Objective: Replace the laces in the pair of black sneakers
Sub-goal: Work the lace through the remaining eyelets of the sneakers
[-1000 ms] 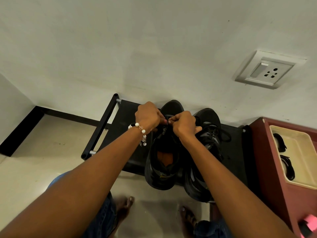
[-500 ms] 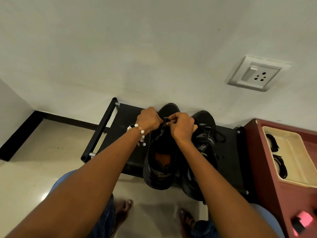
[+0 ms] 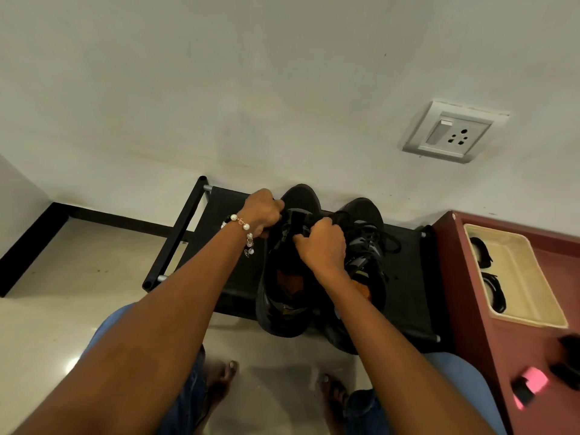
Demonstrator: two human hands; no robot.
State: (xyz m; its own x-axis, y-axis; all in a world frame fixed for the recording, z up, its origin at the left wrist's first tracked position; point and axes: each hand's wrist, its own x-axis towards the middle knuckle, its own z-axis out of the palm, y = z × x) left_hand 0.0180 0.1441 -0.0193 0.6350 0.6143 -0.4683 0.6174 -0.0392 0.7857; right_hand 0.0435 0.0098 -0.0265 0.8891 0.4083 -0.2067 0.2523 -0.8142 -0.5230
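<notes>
The left hand [image 3: 263, 211] and right hand [image 3: 323, 244] cover the lacing of the left sneaker [image 3: 287, 277], so which strand each pinches cannot be told. The right forearm hides the heel of the right sneaker [image 3: 364, 246] beside it. Right of the sneakers, the maroon cabinet [image 3: 477, 309] is cut off by the picture's edge; the dark items in its cream tray [image 3: 518, 268] are unclear.
</notes>
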